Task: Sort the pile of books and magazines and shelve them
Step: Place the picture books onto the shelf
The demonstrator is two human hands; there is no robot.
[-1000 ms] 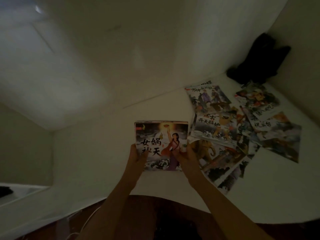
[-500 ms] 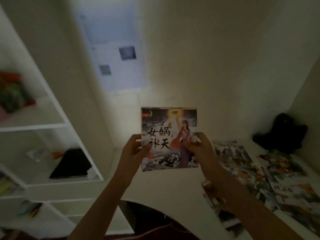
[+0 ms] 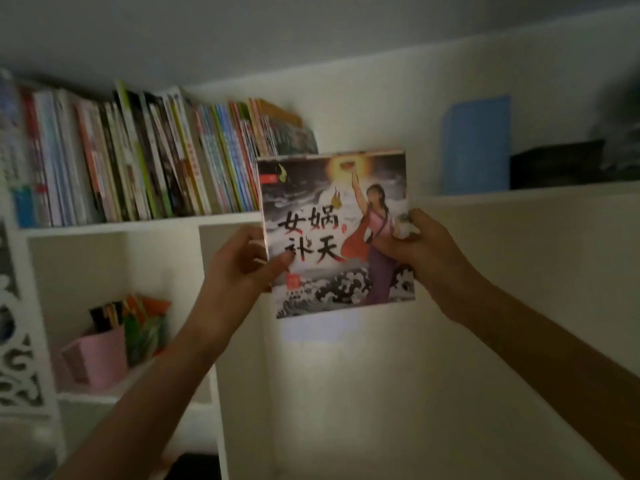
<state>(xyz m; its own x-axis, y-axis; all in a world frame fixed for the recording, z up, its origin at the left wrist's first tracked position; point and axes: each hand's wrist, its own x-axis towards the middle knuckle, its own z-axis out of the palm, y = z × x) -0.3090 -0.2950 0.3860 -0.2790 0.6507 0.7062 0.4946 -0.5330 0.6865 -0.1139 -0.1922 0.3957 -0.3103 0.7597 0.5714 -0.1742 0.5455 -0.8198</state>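
Observation:
I hold a thin stack of picture books (image 3: 332, 202) upright in front of me, its cover showing a woman in pink and purple lifting a glowing bowl over dark waves. My left hand (image 3: 242, 261) grips the left edge, thumb on the cover. My right hand (image 3: 415, 251) pinches the right edge. The stack is raised just right of a row of upright books (image 3: 145, 161) on the white top shelf (image 3: 138, 223). The pile on the table is out of view.
A blue sheet (image 3: 476, 143) and a dark object (image 3: 557, 164) sit on the ledge to the right. In a lower left compartment stands a pink box (image 3: 97, 358) with colourful items. A white carved panel (image 3: 17, 323) borders the far left. The room is dim.
I have lifted the stack from the table up to shelf height and my view has swung up and left, so the spread of books on the table has left the frame.

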